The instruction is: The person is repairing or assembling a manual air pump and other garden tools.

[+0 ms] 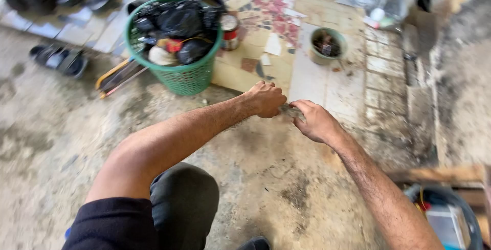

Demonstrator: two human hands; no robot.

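Note:
My left hand (pixel 266 98) reaches forward with its fingers curled down against the edge where the tiled floor (pixel 307 78) meets the rough concrete (pixel 255 163). Whether it holds something small I cannot tell. My right hand (pixel 314 121) is beside it, fingers bent and apart, fingertips near the same tile edge and close to the left hand. Nothing shows in the right hand. My knee in dark trousers (pixel 181 204) is low in the view.
A green plastic basket (pixel 179 78) full of dark bags and odds stands ahead to the left, a tin can (pixel 229 31) behind it. A small green bowl (pixel 327 45) with debris sits ahead. Sandals (pixel 59 58) lie at far left. A tub (pixel 450 219) of tools is at lower right.

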